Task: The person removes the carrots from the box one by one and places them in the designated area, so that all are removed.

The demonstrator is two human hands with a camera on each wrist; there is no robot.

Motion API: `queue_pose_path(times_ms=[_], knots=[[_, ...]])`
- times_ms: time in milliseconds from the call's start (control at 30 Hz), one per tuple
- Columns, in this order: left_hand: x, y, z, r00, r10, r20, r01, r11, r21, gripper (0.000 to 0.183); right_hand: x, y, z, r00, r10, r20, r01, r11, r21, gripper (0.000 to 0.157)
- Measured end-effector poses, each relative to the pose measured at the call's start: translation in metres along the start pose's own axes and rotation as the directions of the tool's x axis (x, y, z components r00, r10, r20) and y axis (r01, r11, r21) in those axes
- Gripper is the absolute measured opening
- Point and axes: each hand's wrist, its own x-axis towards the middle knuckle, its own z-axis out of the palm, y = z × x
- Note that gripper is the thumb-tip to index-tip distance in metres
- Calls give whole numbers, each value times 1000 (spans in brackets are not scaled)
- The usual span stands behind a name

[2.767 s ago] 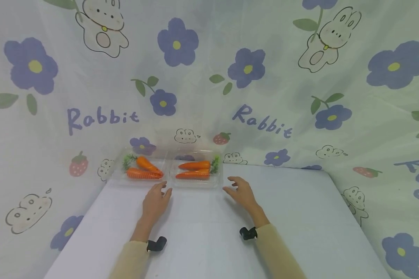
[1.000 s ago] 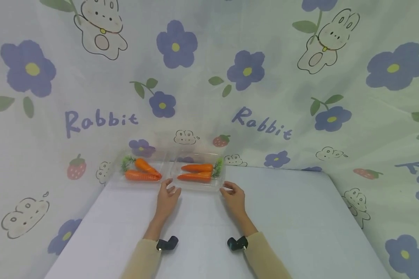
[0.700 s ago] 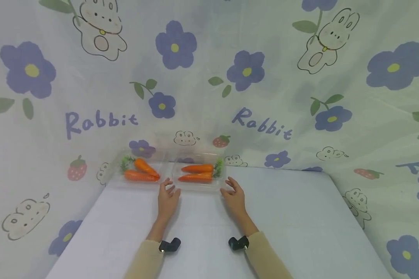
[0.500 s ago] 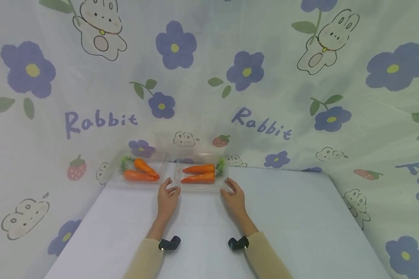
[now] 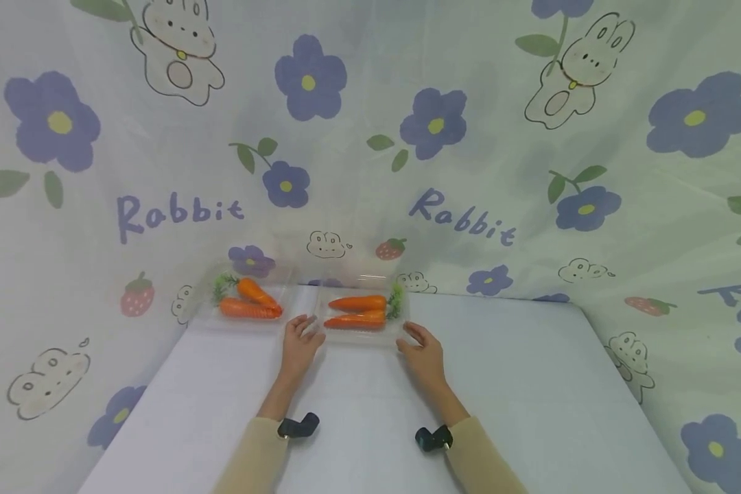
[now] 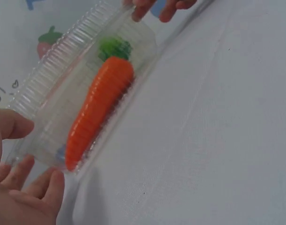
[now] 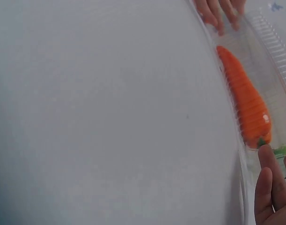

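Two orange carrots (image 5: 355, 320) with green tops lie in a clear plastic box (image 5: 361, 337) near the back of the white table. At the box's left end, my left hand (image 5: 300, 343) holds it; the left wrist view has the thumb above and the fingers low against the end. My right hand (image 5: 424, 351) holds the other end, its thumb near the front corner. In the right wrist view, the right fingers (image 7: 274, 183) are at the end by the carrot leaves. Part of the right hand is cut off there.
Another clear plastic box (image 5: 206, 317) with two carrots (image 5: 250, 309) stands just left of the held one. A cloth wall (image 5: 358, 171) printed with rabbits and flowers rises behind. The white table (image 5: 531, 384) extends to the right and front.
Both hands came in from the sides to the ends of the right-hand box. That box has since shifted a little to the right, away from the left box, with its carrots inside.
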Motion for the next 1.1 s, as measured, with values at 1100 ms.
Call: queue_pose_path(times_ms=[1100], knots=[[-37, -14, 28, 955, 32, 295, -59, 995, 83, 68, -34, -11, -81, 994, 110, 25, -103, 976, -194, 60]])
